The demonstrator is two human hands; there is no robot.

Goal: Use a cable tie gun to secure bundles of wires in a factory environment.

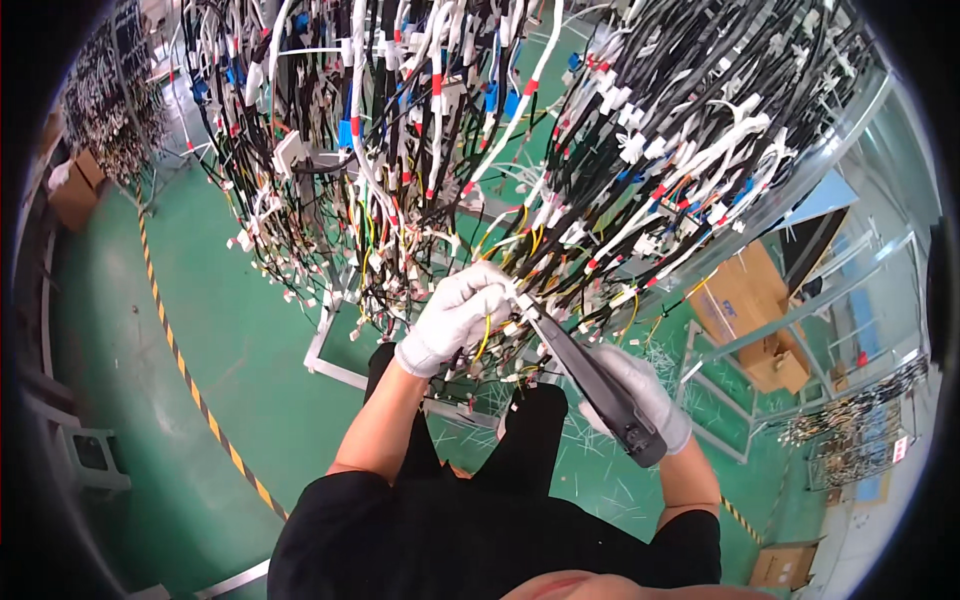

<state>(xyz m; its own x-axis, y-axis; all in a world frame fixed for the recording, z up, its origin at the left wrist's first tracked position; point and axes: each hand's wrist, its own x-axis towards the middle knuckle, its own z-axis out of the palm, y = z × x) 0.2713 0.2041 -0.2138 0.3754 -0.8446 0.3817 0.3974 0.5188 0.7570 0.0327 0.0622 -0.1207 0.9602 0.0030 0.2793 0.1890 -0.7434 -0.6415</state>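
A white glove covers my left hand (456,316), whose fingers are pinched around a thin bundle of wires (486,338), a yellow one among them. In my gloved right hand (636,392) is a long black cable tie gun (585,372). Its narrow nose points up and left, and meets the wires right at my left fingertips. Most of my right fingers are hidden behind the tool's body. Hanging wire harnesses (400,190), black and white with red bands and small white and blue connectors, fill the space just beyond my hands.
A metal frame (335,368) stands below the harnesses. Cut white strips (615,465) litter the green floor. Cardboard boxes (745,310) and another rack are at right. A grey stool (92,460) and striped floor tape (190,385) lie left.
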